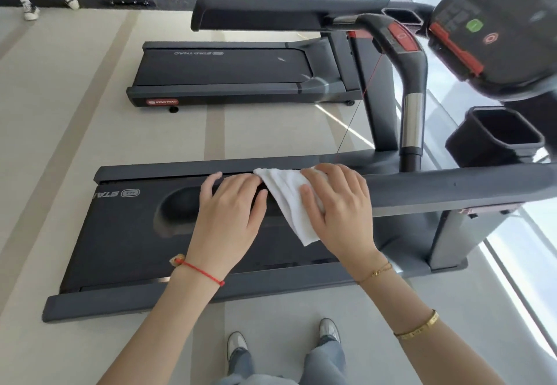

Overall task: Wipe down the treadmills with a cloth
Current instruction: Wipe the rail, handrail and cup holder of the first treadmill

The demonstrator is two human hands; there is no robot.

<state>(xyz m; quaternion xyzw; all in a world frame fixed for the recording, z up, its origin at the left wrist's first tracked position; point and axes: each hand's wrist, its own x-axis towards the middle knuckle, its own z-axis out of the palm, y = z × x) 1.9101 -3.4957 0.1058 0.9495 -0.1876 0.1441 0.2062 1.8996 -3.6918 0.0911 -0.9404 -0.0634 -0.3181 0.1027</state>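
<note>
Right hand [337, 207] lies flat, fingers spread, pressing a white cloth [286, 198] onto the near handrail [452, 187] of the closest treadmill [120, 234]. Left hand [232, 207] rests just beside the cloth on the same rail, fingers extended, holding nothing. A second treadmill [229, 71] stands parallel behind, well apart. Console [497, 23] at upper right.

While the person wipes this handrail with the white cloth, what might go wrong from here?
1. The right hand only presses the cloth flat on the handrail; its loose end hangs free and may slip off.
2. A thin red cord hangs from the console close by; a sweeping hand might catch it.
</note>
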